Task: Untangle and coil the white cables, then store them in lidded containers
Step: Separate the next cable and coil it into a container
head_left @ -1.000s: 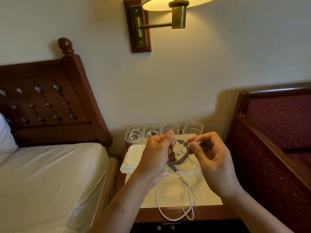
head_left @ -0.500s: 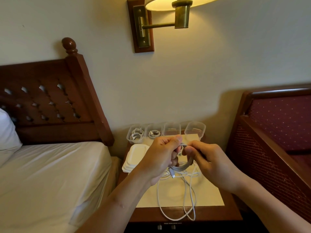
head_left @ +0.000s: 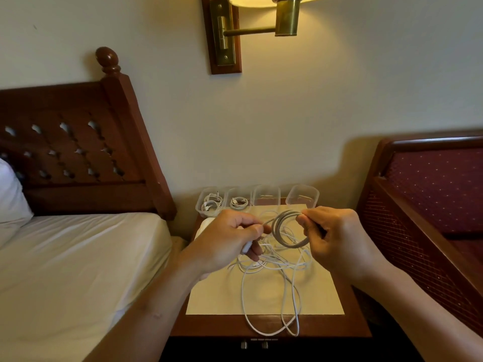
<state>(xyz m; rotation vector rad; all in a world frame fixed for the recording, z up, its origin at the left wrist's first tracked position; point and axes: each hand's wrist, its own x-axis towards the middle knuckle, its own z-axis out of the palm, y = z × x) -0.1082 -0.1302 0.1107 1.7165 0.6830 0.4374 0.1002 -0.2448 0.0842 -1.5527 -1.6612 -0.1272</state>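
Note:
A coiled white cable (head_left: pixel 281 231) hangs in the air above the nightstand (head_left: pixel 264 296). My right hand (head_left: pixel 332 236) grips the coil's right side. My left hand (head_left: pixel 230 241) pinches the cable's loose end, and a white plug sticks out below its fingers. Under both hands a tangle of white cables (head_left: pixel 277 273) lies on the cream top, with long loops reaching over the front edge. Several clear containers (head_left: pixel 303 195) stand open in a row at the back; the two on the left (head_left: pixel 210 202) each hold a coiled cable. White lids (head_left: pixel 206 224) lie mostly hidden behind my left hand.
A bed with white sheets (head_left: pixel 78 270) and a dark wooden headboard (head_left: pixel 78 152) borders the nightstand on the left. A wooden bench with red upholstery (head_left: pixel 431 192) stands on the right. A brass wall lamp (head_left: pixel 261 24) hangs above.
My hands have drawn apart. The coil, earlier squeezed between both hands, is now spread open as a ring held by my right hand, while my left hand holds only the end.

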